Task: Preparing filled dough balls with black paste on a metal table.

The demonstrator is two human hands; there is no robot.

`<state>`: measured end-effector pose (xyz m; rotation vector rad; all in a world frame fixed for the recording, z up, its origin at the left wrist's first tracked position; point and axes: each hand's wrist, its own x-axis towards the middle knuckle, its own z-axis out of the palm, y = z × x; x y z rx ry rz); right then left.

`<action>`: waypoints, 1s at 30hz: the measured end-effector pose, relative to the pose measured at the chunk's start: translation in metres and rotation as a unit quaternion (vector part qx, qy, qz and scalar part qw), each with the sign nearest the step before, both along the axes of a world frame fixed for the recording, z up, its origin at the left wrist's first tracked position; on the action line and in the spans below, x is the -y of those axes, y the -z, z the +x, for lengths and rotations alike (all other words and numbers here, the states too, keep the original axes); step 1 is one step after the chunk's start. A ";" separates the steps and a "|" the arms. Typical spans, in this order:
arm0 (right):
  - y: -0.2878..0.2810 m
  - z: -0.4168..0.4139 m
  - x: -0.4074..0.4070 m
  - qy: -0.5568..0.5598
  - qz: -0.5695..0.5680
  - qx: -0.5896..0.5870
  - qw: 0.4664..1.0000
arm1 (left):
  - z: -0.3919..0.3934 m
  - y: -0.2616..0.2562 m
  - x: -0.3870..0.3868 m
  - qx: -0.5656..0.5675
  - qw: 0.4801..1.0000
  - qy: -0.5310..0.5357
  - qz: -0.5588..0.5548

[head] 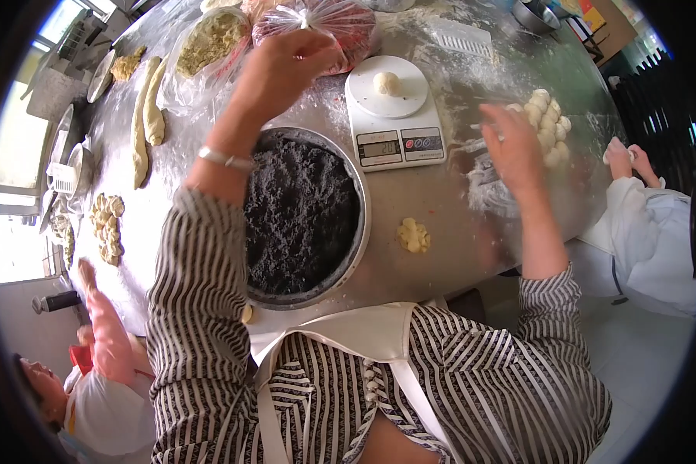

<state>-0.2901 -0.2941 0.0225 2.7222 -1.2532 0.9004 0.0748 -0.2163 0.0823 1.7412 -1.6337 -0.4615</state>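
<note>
My left hand (pixel 290 66) is raised in front of a knotted clear plastic bag (pixel 348 29) with reddish contents. Its fingers are curled, and whether they hold anything is hidden. Below my left forearm sits a round metal pan (pixel 364 232) full of dark, crumbly paste (pixel 298 214). One pale ball (pixel 387 84) rests on the round plate of a white digital kitchen scale (pixel 356 124), whose display is lit. My right hand (pixel 513 145), slightly blurred, hovers at the near-left side of a cluster of floured dough balls (pixel 548 124), thumb and fingers apart.
A yellowish lump (pixel 413 235) lies right of the pan. Leftward are a bag of greenish filling (pixel 211 43), dough ropes (pixel 145 124) and small dough pieces (pixel 108 229). A white scraper (pixel 461 39) lies at the back. Co-workers stand left (pixel 107 400) and right (pixel 644 232).
</note>
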 end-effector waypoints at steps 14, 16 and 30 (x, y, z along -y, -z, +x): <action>0.027 0.047 -0.021 -0.079 0.069 0.049 0.993 | 0.102 0.070 -0.322 -0.075 0.926 -0.366 0.057; 0.028 0.053 -0.026 -0.090 0.071 0.054 0.992 | 0.107 0.100 -0.361 -0.109 0.905 -0.406 0.061; 0.101 0.028 -0.073 -0.038 0.141 0.197 0.969 | 0.099 0.136 -0.347 -0.188 0.895 -0.398 0.078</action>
